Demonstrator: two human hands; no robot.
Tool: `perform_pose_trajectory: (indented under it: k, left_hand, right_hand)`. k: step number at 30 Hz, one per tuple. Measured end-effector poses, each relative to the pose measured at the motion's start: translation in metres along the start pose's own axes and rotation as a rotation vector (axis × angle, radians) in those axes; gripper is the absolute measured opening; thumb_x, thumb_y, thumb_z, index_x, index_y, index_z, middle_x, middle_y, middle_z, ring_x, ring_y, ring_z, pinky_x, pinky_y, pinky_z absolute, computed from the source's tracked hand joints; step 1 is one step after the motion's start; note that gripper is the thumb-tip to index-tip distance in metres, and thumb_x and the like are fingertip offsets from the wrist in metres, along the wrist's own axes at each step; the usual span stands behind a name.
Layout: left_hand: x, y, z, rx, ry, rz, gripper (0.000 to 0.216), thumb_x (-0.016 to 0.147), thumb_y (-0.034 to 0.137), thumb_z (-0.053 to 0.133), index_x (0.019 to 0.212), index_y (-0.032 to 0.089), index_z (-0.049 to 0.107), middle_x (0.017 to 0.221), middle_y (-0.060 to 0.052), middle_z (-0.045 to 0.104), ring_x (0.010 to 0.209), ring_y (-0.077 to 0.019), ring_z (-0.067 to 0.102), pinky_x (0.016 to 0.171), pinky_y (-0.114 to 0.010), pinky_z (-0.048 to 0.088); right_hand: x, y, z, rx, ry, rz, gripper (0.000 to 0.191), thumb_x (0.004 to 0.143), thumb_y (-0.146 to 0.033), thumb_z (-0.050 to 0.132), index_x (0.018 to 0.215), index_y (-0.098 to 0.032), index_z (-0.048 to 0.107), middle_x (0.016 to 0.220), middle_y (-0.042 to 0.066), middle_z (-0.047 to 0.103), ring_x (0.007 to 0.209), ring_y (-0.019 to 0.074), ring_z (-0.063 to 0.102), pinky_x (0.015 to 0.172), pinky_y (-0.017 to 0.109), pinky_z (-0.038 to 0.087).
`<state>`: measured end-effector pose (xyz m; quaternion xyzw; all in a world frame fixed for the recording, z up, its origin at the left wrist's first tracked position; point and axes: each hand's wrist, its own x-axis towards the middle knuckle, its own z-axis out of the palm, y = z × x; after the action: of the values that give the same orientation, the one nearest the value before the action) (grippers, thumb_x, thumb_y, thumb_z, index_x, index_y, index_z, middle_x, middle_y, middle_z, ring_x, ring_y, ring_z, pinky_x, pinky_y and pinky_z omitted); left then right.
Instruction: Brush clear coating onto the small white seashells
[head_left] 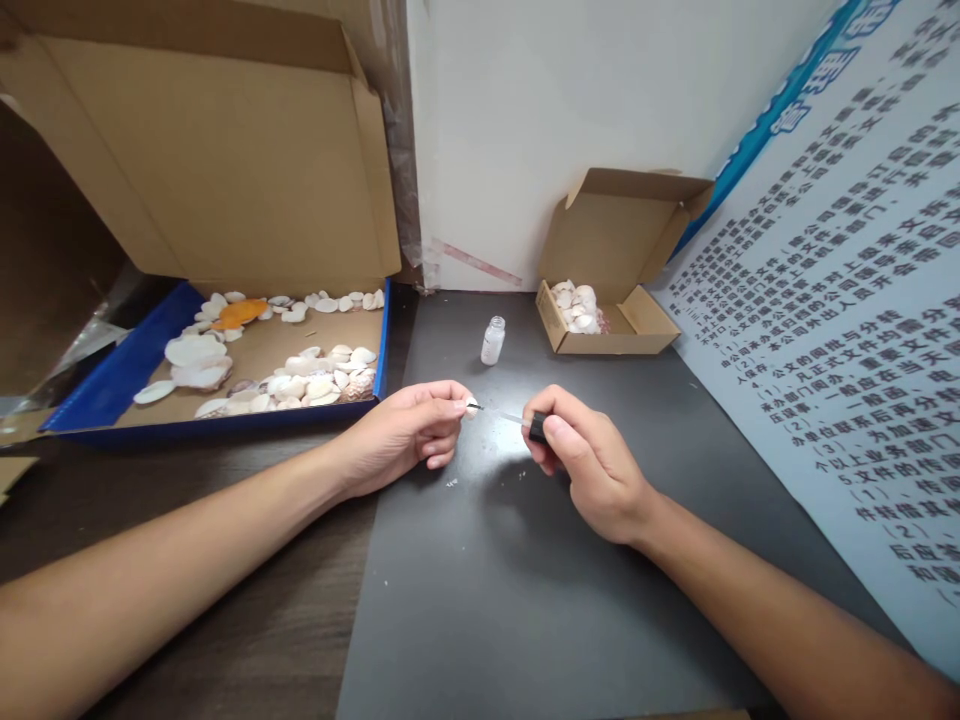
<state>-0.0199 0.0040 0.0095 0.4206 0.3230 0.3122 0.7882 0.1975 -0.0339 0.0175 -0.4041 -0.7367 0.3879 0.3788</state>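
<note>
Between the thumb and fingertips of my left hand (421, 425) is a small whitish seashell (471, 407), mostly covered by the fingers. My right hand (589, 450) grips the black cap of a brush applicator (538, 427). Its thin clear stem points left, and the dark tip meets the shell or lies right at it; I cannot tell whether they touch. Just beyond both hands, a small glass bottle (492, 342) stands upright without its cap, with whitish contents.
At the left, an open blue-edged cardboard box (225, 420) holds many shells and an orange piece (240, 313). A smaller open box (619, 343) with shells (576, 305) stands back right. White crumbs lie on the dark mat (450, 620). A printed poster (840, 300) leans at the right.
</note>
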Motion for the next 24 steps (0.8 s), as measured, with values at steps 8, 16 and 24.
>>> perform_pose_trajectory:
  k: [8,16,24]
  left_hand:
    - [0.0005,0.0003,-0.001,-0.002,-0.01,-0.001,0.013,0.087,0.026,0.065,0.084,0.016,0.057,0.053,0.008,0.034,0.047,-0.0056,0.028,0.046,-0.016,0.033]
    - [0.0,-0.0005,-0.0002,-0.013,0.0,-0.002,0.014,0.087,0.026,0.064,0.084,0.016,0.055,0.053,0.008,0.035,0.047,-0.0054,0.029,0.046,-0.016,0.033]
    - [0.0003,-0.0004,-0.0006,-0.001,0.008,-0.004,0.012,0.088,0.026,0.063,0.085,0.017,0.055,0.052,0.008,0.034,0.047,-0.0057,0.028,0.045,-0.016,0.033]
  right_hand:
    - [0.0003,-0.0002,-0.0002,-0.042,-0.007,0.012,0.03,0.103,-0.036,0.034,0.08,-0.021,0.046,0.064,-0.004,0.047,0.057,0.0114,0.042,0.057,0.026,0.035]
    - [0.0011,0.0021,0.0009,-0.095,-0.022,0.015,0.025,0.103,-0.035,0.037,0.085,-0.021,0.048,0.067,-0.004,0.049,0.057,0.011,0.044,0.057,0.026,0.036]
    - [0.0017,0.0015,0.0002,-0.121,-0.033,0.002,0.025,0.102,-0.035,0.037,0.083,-0.021,0.047,0.066,-0.004,0.049,0.057,0.0108,0.044,0.056,0.026,0.036]
